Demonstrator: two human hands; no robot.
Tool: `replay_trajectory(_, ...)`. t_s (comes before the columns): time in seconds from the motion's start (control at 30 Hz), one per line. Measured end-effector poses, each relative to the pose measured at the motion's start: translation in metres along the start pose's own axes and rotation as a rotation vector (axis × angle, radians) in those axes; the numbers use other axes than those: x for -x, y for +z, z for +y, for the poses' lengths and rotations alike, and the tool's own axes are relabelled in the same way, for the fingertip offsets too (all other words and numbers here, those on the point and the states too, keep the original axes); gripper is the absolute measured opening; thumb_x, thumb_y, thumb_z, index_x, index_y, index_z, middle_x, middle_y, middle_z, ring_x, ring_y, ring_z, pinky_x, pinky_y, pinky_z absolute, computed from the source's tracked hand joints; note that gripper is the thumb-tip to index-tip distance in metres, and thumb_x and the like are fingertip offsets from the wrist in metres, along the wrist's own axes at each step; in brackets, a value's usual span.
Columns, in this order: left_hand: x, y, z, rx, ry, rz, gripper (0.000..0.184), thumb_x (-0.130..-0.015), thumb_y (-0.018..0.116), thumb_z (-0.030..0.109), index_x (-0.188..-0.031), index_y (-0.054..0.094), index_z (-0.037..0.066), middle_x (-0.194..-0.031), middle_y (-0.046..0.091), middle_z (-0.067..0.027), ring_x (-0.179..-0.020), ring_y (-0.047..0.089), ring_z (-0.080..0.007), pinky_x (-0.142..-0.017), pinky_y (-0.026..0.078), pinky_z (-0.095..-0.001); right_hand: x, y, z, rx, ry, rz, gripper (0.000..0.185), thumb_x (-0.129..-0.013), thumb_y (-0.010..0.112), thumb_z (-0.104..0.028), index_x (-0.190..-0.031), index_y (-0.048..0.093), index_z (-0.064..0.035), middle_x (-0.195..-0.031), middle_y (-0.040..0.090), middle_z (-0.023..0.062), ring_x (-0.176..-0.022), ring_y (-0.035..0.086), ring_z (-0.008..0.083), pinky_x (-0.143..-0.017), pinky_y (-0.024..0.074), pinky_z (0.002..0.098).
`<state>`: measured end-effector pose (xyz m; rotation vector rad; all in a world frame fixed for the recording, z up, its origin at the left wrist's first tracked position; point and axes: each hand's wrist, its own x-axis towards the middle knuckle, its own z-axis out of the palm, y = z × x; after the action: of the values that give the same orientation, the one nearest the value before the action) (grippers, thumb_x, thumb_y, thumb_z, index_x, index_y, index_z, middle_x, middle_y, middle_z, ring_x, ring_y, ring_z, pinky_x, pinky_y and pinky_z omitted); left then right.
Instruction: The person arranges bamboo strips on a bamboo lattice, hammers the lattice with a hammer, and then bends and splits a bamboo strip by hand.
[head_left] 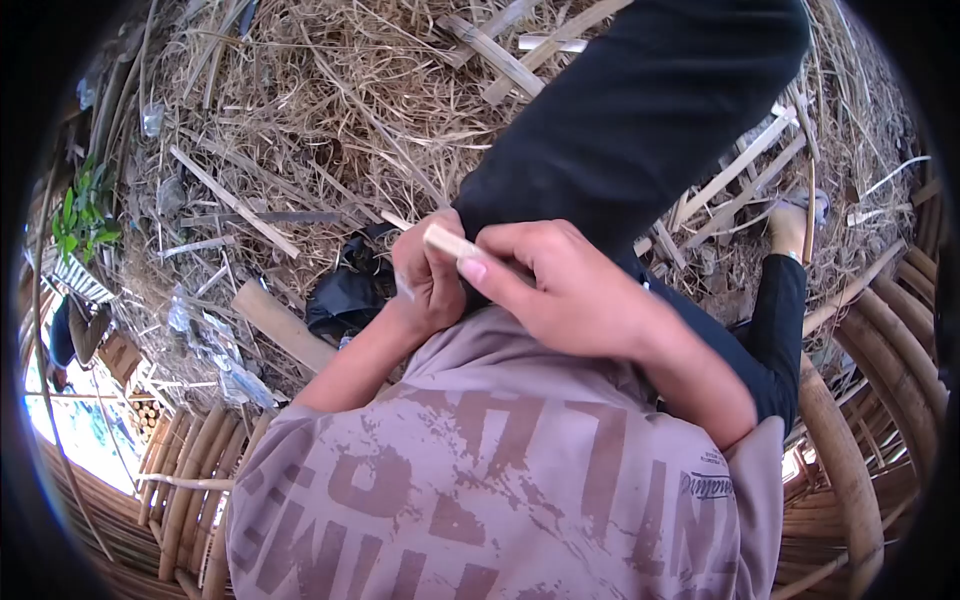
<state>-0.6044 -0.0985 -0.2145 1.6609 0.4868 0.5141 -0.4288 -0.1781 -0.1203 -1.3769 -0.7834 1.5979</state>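
My left hand (428, 272) is closed in a fist at the centre, beside the dark-trousered knee. The end of a thin pale strip (396, 219) pokes out past its knuckles; the rest is hidden. Just to the right, my right hand (560, 285) grips a short, pale piece of wood or bamboo (450, 241), with the thumb pressed along it and the fingers curled behind. The two hands are close together above my lap, and the far end of the pale piece lies over my left hand.
Dry straw (330, 110) and loose bamboo strips (235, 200) cover the ground. A black bag-like object (350, 295) lies left of my left hand, near a wide bamboo piece (283, 325). Green leaves (82, 215) and a partly seen dark-clothed figure (62, 332) are at far left. Bamboo poles (845, 455) stand right.
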Motion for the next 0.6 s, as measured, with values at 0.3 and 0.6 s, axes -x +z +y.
replay_trajectory(0.3, -0.013, 0.008, 0.003, 0.028, 0.03, 0.203, 0.042, -0.103, 0.039, 0.035, -0.081, 0.048, 0.001, -0.073, 0.055, -0.0087, -0.061, 0.052, -0.0151, -0.054, 0.041, -0.0286, -0.008, 0.001, 0.0, -0.647, 0.319, -0.224, 0.037, -0.103, 0.042, -0.032, -0.076, 0.047, -0.0078, -0.056, 0.036, -0.008, -0.047, 0.028, 0.0018, -0.038, 0.0195, 0.0196)
replay_trajectory(0.6, -0.003, 0.022, 0.011, -0.074, 0.095, 0.205, 0.029, -0.099, 0.051, 0.026, -0.082, 0.05, 0.003, -0.07, 0.058, -0.0101, -0.056, 0.057, -0.0187, -0.053, 0.045, -0.0292, 0.001, 0.016, 0.006, -0.118, -0.106, 0.173, 0.026, -0.099, 0.05, -0.02, -0.083, 0.057, -0.0008, -0.06, 0.056, 0.009, -0.052, 0.051, 0.0208, -0.053, 0.0418, 0.0329)
